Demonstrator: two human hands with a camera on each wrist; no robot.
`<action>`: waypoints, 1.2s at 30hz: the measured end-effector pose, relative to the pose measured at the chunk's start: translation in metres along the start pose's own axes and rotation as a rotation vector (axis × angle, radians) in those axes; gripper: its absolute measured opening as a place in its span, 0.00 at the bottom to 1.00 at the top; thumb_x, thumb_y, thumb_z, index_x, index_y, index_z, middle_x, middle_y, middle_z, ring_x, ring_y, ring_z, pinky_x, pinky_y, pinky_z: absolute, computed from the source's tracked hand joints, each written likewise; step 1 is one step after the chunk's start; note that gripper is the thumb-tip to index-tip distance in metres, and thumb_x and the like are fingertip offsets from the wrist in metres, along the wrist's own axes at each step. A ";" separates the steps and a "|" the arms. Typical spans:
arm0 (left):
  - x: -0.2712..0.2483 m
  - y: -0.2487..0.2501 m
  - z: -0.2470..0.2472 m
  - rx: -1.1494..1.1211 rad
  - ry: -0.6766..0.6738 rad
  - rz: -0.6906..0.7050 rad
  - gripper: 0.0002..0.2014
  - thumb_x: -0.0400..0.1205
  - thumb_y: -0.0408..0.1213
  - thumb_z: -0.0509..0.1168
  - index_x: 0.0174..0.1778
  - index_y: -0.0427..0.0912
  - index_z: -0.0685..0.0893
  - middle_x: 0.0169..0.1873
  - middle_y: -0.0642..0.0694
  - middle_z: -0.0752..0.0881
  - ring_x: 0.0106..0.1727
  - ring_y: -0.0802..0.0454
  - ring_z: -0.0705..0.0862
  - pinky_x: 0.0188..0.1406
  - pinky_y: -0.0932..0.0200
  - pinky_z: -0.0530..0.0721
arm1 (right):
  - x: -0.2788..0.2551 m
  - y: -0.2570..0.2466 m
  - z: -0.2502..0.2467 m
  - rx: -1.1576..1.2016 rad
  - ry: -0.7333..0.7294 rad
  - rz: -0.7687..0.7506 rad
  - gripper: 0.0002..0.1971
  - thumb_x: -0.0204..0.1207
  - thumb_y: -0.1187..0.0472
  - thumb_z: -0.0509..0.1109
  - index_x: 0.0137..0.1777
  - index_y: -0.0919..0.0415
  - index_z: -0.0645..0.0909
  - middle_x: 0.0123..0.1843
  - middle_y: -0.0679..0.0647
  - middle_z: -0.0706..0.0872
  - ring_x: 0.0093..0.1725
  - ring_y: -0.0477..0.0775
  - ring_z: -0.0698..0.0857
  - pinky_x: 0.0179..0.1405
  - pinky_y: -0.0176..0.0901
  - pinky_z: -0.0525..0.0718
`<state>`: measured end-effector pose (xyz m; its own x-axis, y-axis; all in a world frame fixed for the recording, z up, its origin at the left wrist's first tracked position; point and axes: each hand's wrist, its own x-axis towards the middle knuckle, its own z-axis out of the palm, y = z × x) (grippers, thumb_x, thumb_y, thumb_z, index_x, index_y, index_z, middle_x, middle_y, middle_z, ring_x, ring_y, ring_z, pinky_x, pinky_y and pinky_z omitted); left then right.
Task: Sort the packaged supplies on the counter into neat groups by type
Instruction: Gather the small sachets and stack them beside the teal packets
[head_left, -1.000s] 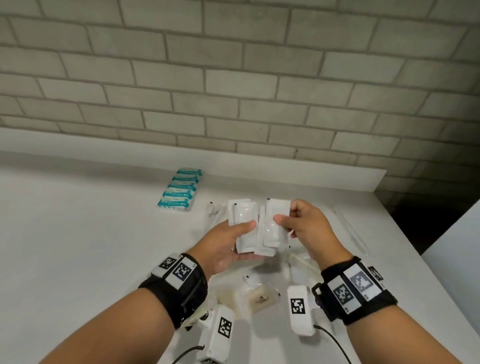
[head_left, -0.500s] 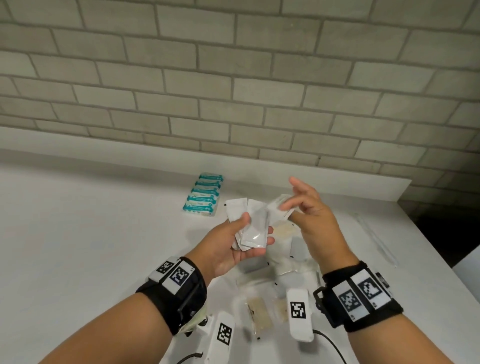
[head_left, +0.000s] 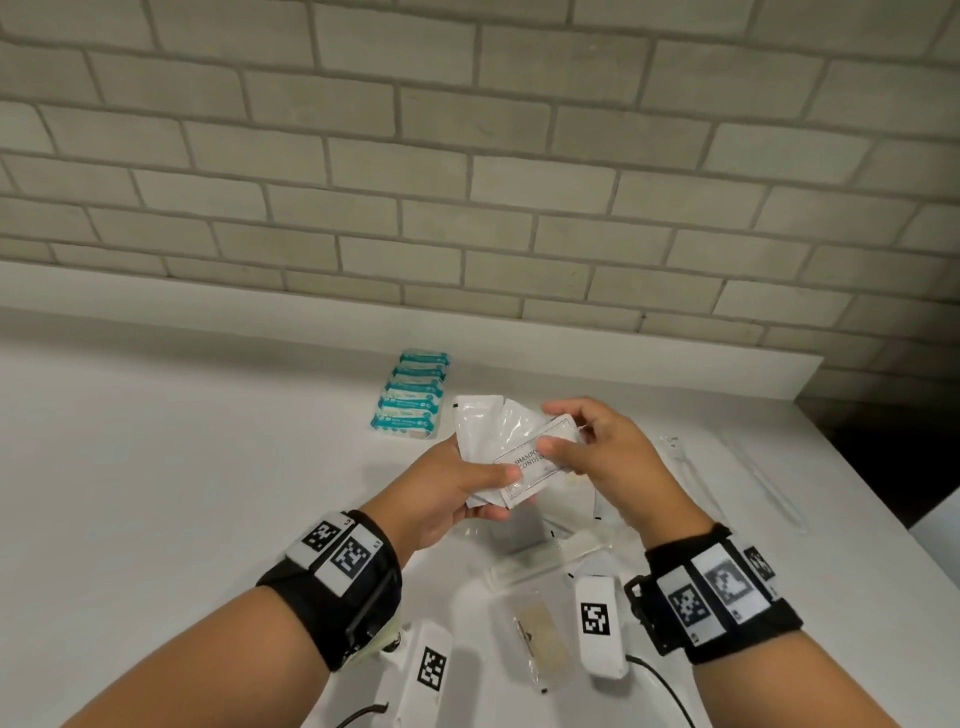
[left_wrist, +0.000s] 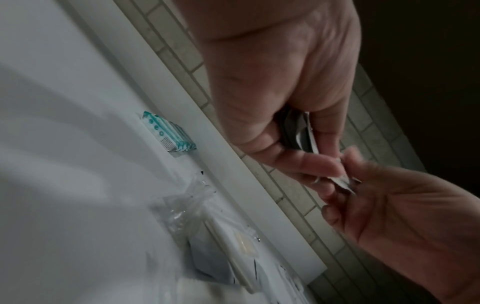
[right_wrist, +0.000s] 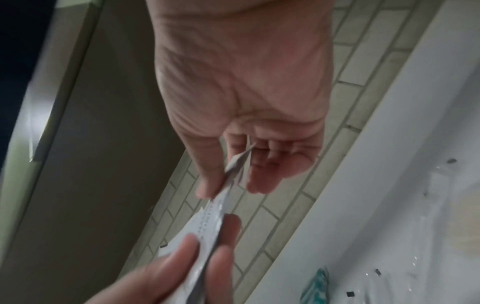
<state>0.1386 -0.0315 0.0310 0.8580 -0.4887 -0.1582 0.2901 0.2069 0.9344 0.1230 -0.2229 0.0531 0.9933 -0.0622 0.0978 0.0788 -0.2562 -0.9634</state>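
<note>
Above the white counter (head_left: 182, 467) my left hand (head_left: 498, 493) grips a fan of white sachets (head_left: 480, 431) between thumb and fingers. My right hand (head_left: 558, 431) pinches the front sachet (head_left: 530, 467), printed with shampoo and conditioner text, and holds it against the fan. In the left wrist view the sachets' edges (left_wrist: 305, 133) stick out of my left hand (left_wrist: 298, 156), and my right hand (left_wrist: 345, 185) meets them. The right wrist view shows my right hand (right_wrist: 228, 185) pinching the sachet (right_wrist: 207, 224), with the left hand's fingers (right_wrist: 182, 259) below.
A neat row of teal packets (head_left: 413, 395) lies at the back near the wall ledge. Clear wrapped items (head_left: 540, 561) and a tan packet (head_left: 540, 639) lie scattered under my hands. Long clear sleeves (head_left: 763, 478) lie at the right, near the counter's edge.
My right hand has laid the printed sachet against the front of the fan in my left hand. Both hands have shifted slightly, and the head view has tilted.
</note>
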 end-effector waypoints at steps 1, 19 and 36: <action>0.002 0.001 -0.001 -0.016 0.028 0.014 0.17 0.78 0.27 0.70 0.63 0.44 0.81 0.48 0.46 0.91 0.43 0.52 0.91 0.33 0.60 0.88 | 0.000 -0.001 0.002 -0.026 0.023 0.017 0.12 0.68 0.65 0.80 0.47 0.50 0.83 0.41 0.52 0.84 0.39 0.52 0.80 0.35 0.39 0.81; 0.028 0.006 -0.007 -0.003 0.044 -0.041 0.13 0.81 0.36 0.69 0.61 0.43 0.83 0.52 0.44 0.91 0.52 0.46 0.90 0.41 0.54 0.90 | 0.010 0.003 0.002 0.294 -0.051 0.227 0.19 0.69 0.70 0.77 0.60 0.61 0.84 0.54 0.61 0.91 0.50 0.62 0.90 0.44 0.47 0.86; 0.048 0.009 -0.021 -0.135 0.324 0.036 0.11 0.79 0.27 0.70 0.55 0.39 0.80 0.50 0.40 0.88 0.47 0.48 0.88 0.28 0.65 0.85 | -0.022 0.024 -0.012 -0.050 -0.025 0.095 0.11 0.79 0.51 0.70 0.56 0.54 0.83 0.50 0.49 0.92 0.50 0.52 0.90 0.49 0.48 0.86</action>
<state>0.1912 -0.0355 0.0255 0.9523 -0.1891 -0.2395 0.2923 0.3398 0.8939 0.1016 -0.2395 0.0312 0.9979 -0.0646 -0.0001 -0.0194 -0.2984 -0.9542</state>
